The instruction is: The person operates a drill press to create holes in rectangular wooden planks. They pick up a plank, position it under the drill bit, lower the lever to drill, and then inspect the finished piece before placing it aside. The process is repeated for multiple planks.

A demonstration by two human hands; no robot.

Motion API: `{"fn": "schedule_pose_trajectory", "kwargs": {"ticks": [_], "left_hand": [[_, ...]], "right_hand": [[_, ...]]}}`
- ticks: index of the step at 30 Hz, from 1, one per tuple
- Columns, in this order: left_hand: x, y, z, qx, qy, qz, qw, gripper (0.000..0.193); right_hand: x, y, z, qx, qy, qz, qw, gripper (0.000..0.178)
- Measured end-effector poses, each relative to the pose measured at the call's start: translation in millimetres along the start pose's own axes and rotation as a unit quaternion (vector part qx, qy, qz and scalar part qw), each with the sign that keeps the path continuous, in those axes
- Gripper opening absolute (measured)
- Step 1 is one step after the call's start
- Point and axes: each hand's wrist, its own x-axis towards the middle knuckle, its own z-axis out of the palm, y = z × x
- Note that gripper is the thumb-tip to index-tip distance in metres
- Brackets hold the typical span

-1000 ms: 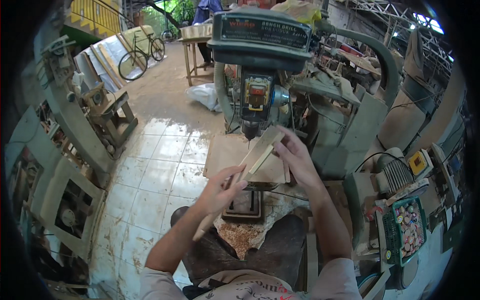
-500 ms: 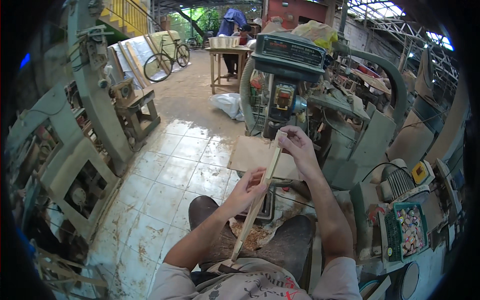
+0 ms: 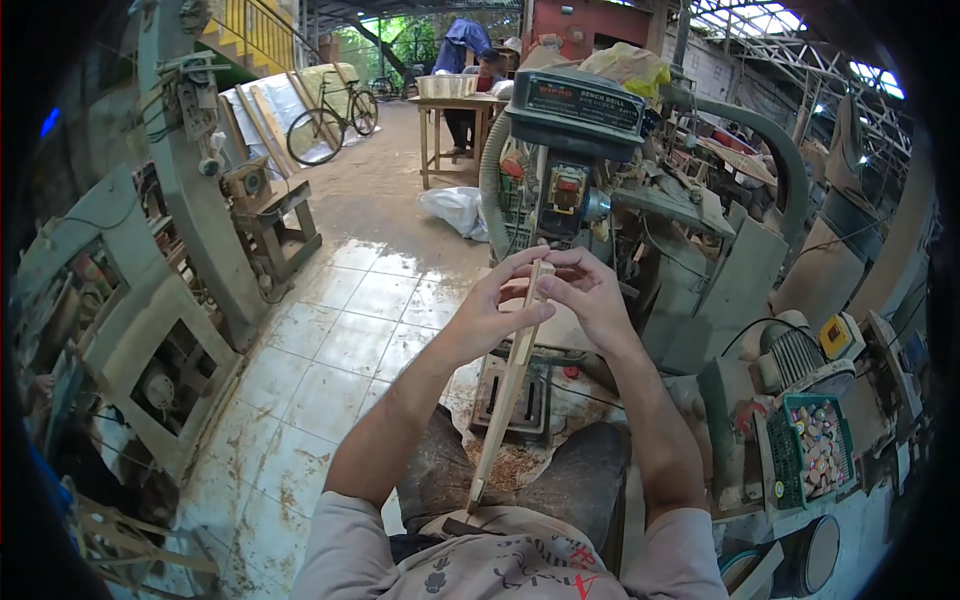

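Note:
A long, narrow wooden strip [image 3: 507, 395] slants between my legs, its lower end resting near my waist and its upper end raised before the bench drill [image 3: 575, 110]. Close to that upper end, my left hand [image 3: 482, 320] pinches it from the left, thumb on the near side and fingers behind. From the right, my right hand [image 3: 592, 300] closes on the tip with thumb and fingers. The fingertips of both hands almost meet there. A flat board [image 3: 570, 330] lies partly hidden behind the hands.
A green basket [image 3: 775, 455] of small round pieces stands at the right, beside a dusty motor [image 3: 790, 355]. Wood shavings [image 3: 505, 465] lie between my legs. At left rises a grey machine frame [image 3: 150, 330]. Far back, a person [image 3: 487, 70] is at a wooden table [image 3: 455, 102].
My left hand has slid up the wooden strip from its middle to the top, alongside my right hand. The upper end has shifted slightly left and toward me.

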Motion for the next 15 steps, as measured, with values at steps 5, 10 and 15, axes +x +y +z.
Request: {"fn": "schedule_pose_trajectory", "kwargs": {"ticks": [5, 10, 15], "left_hand": [[-5.9, 7.0, 0.9, 0.013, -0.013, 0.003, 1.000, 0.069], [-12.4, 17.7, 5.3, -0.019, -0.012, -0.018, 1.000, 0.063], [-16.8, 15.4, 10.4, -0.019, -0.008, -0.016, 1.000, 0.059]], "right_hand": [[-5.7, -6.8, 5.6, 0.003, -0.010, -0.005, 1.000, 0.031], [-10.7, -13.0, 10.4, -0.003, -0.009, -0.003, 1.000, 0.031], [-19.3, -15.2, 12.5, -0.016, 0.004, -0.043, 0.999, 0.032]]}}
